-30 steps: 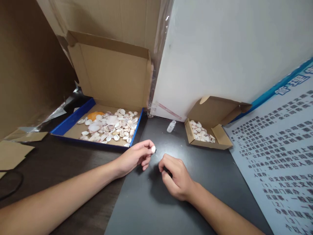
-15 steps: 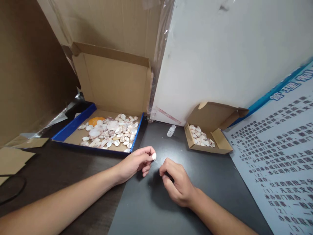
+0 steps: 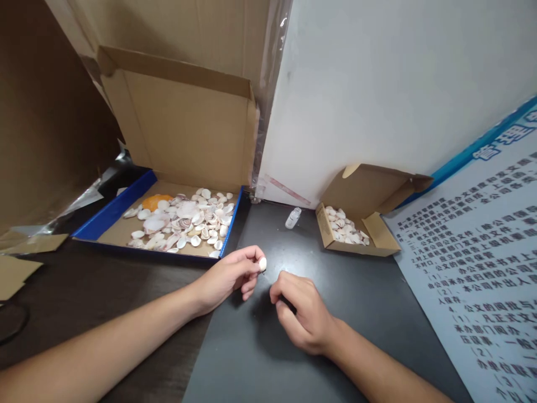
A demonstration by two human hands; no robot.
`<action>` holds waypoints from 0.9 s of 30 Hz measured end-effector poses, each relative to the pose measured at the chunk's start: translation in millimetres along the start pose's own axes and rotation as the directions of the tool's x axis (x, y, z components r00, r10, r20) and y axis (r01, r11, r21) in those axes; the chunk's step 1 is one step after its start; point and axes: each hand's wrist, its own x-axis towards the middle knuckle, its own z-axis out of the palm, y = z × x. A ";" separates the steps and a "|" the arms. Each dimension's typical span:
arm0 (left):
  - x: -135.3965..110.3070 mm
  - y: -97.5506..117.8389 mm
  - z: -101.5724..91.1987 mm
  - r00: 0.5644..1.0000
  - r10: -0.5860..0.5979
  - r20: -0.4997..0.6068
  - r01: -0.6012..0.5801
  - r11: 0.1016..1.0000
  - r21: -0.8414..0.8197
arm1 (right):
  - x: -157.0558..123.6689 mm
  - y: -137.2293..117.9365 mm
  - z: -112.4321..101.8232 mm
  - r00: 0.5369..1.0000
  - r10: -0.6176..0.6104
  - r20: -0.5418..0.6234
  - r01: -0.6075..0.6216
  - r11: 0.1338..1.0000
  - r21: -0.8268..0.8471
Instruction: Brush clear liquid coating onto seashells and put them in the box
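My left hand (image 3: 229, 275) pinches a small white shell (image 3: 262, 263) between thumb and fingertips, just above the dark mat (image 3: 335, 291). My right hand (image 3: 300, 310) is curled closed a few centimetres to its right, thumb and forefinger pinched on something thin that I cannot make out. A faint fine line seems to run between the two hands. Behind the left hand lies a blue-edged flat box (image 3: 107, 208) holding several pale shells and one orange shell (image 3: 155, 200).
A small open cardboard box (image 3: 380, 238) with several shells sits at the back right. A tiny clear bottle (image 3: 293, 218) lies between the boxes. A printed board (image 3: 486, 268) leans on the right, and cardboard sheets (image 3: 25, 140) stand at the left and back.
Both hands keep their pinches and have hardly moved relative to each other. The view has shifted slightly.
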 end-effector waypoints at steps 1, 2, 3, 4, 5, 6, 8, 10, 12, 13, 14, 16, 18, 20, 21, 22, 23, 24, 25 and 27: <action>0.0 0.2 -0.1 1.000 -0.003 0.003 0.003 1.000 0.003 | -0.3 0.1 0.0 1.000 -0.003 -0.007 0.003 1.000 0.001; -0.1 0.2 -0.2 1.000 -0.005 0.007 0.005 1.000 0.005 | -0.5 0.4 -0.1 1.000 -0.002 -0.017 0.002 1.000 0.001; -0.2 0.0 -0.5 1.000 -0.007 0.011 0.007 1.000 0.005 | -0.7 0.8 -0.3 1.000 0.004 -0.028 -0.004 1.000 0.001; -0.3 -0.2 -0.7 1.000 -0.009 0.016 0.009 1.000 0.005 | -0.7 1.3 -0.6 0.999 0.011 -0.041 -0.011 1.000 0.001; -0.4 -0.5 -1.0 1.000 -0.010 0.021 0.010 1.000 0.006 | -0.8 1.8 -0.9 0.998 0.017 -0.052 -0.017 1.000 0.002; -0.5 -0.7 -1.2 1.000 -0.010 0.024 0.010 1.000 0.007 | -0.7 2.2 -1.1 0.998 0.023 -0.061 -0.023 1.000 0.001; -0.7 -0.9 -1.2 1.000 -0.011 0.024 0.011 1.000 0.007 | -0.5 2.3 -1.7 0.997 0.035 -0.070 -0.035 0.999 -0.003; -0.6 -0.6 -1.0 1.000 -0.010 0.018 0.010 1.000 0.005 | -0.3 1.6 -2.2 0.996 0.044 -0.071 -0.044 0.999 -0.006; -0.1 0.0 -0.7 1.000 -0.010 0.009 0.010 1.000 0.004 | -0.2 0.4 -2.7 0.997 0.037 -0.062 -0.036 0.999 0.005; 0.1 0.3 -0.6 1.000 -0.010 0.005 0.010 1.000 0.003 | -0.1 -0.2 -2.8 0.998 0.022 -0.052 -0.021 1.000 0.015; 0.2 0.4 -0.5 1.000 -0.010 0.000 0.010 1.000 0.001 | 0.0 -0.7 -2.9 0.999 0.001 -0.042 0.000 1.000 0.028; 0.2 0.6 -0.2 1.000 -0.012 -0.008 0.012 1.000 -0.010 | 0.2 -1.3 -2.6 0.999 -0.049 -0.021 0.050 0.998 0.047; -0.2 0.7 0.2 1.000 -0.016 -0.013 0.016 1.000 -0.024 | 0.4 -1.1 -2.1 0.998 -0.051 -0.022 0.052 0.998 0.026; -0.7 0.9 0.6 1.000 -0.022 -0.016 0.022 0.999 -0.032 | 0.7 -0.7 -1.6 0.998 0.012 -0.059 -0.014 1.000 -0.025; -0.8 1.0 0.8 1.000 -0.024 -0.016 0.024 0.999 -0.033 | 0.7 -0.5 -1.5 0.995 0.050 -0.084 -0.054 0.997 -0.048; -0.9 1.2 0.9 1.000 -0.025 -0.016 0.025 0.999 -0.032 | 0.8 -0.5 -1.6 0.992 0.073 -0.105 -0.080 0.995 -0.060; -0.9 1.3 1.0 1.000 -0.025 -0.016 0.025 0.999 -0.030 | 0.8 -0.6 -1.6 0.991 0.074 -0.114 -0.081 0.995 -0.059; -0.8 1.4 1.0 1.000 -0.024 -0.015 0.024 0.999 -0.028 | 0.8 -0.8 -1.7 0.993 0.051 -0.108 -0.057 0.997 -0.050; -0.7 1.5 1.0 1.000 -0.024 -0.016 0.023 0.999 -0.029 | 0.9 -1.1 -1.7 0.996 0.018 -0.092 -0.021 0.999 -0.042; -0.6 1.7 0.8 1.000 -0.023 -0.017 0.023 0.999 -0.030 | 1.1 -1.6 -1.7 0.998 -0.015 -0.056 0.013 0.999 -0.041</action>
